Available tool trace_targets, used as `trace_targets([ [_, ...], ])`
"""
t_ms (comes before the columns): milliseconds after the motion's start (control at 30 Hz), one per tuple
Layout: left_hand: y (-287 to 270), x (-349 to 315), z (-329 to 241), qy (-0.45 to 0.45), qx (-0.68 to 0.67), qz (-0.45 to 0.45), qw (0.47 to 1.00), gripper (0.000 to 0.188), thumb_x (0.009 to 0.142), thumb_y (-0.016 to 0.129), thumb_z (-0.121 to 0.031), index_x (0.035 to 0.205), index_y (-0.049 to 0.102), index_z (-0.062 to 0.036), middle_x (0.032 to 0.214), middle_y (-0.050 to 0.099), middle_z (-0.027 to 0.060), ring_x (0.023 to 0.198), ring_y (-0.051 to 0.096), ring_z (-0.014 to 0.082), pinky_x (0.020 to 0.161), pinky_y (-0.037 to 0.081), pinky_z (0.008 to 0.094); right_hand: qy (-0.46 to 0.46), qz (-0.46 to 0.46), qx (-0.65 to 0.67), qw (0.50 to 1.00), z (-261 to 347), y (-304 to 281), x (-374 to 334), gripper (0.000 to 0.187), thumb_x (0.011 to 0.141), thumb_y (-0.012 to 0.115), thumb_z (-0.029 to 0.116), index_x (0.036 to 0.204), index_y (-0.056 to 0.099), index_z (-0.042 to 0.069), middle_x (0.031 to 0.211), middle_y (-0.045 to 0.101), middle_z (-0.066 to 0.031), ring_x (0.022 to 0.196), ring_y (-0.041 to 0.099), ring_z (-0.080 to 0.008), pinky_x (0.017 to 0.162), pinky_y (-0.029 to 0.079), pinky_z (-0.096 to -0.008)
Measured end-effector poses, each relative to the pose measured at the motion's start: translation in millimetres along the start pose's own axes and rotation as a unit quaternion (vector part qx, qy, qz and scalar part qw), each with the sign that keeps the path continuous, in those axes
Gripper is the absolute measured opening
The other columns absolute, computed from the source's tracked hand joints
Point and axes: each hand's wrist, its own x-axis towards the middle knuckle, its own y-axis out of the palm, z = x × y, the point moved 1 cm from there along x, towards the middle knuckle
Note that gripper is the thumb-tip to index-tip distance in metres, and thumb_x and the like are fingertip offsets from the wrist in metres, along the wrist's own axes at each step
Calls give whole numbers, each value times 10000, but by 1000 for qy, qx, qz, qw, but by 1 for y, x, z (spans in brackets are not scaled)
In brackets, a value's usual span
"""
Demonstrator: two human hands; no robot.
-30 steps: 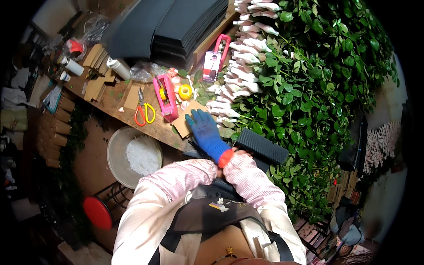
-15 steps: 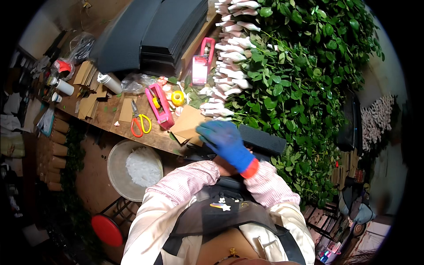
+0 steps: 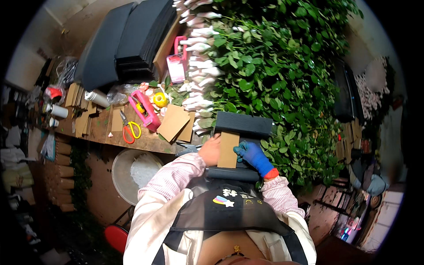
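In front of my body lies a black corrugated sheet (image 3: 245, 123), its far and near edges folded up. A brown cardboard piece (image 3: 228, 152) stands out across its middle, spanning both folds. My right hand (image 3: 252, 155), in a blue glove with a red cuff, pinches the cardboard's right edge. My bare left hand (image 3: 210, 149) rests at the left end of the sheet beside the cardboard, its visible fingers stretched out and partly hidden. More brown cardboard pieces (image 3: 173, 123) lie on the table just beyond my left hand.
Wrapped flower heads (image 3: 198, 70) line up beside a thick bank of green leaves (image 3: 269, 66). Scissors (image 3: 130, 131), a pink tape dispenser (image 3: 145, 111) and a yellow tape roll (image 3: 160, 100) sit on the wooden table. Black sheets (image 3: 137, 48) are stacked behind; a white bucket (image 3: 121, 174) stands below.
My right hand has moved from the cardboard pile to the black sheet, bringing one cardboard piece. My left hand, mostly hidden before, now shows beside it. The view has shifted.
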Motion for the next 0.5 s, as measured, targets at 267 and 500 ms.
trace_targets([
  [267,-87,-13,-25,1,-74,-145,987,422,799,701,22,1215,659,-32,1173,704,133,1074,682,305,905,563,394,-28,-69,-165,984,-24,6,14,451,910,660,481,935,694,33,873,712,-199,770,693,-349,756,550,-437],
  [500,-66,12,-43,-9,-51,-86,995,119,790,760,-104,889,724,-48,981,722,67,890,696,248,761,585,355,-163,-135,-360,908,-1,-11,-14,411,898,640,509,878,718,106,815,709,-166,745,681,-393,707,549,-460],
])
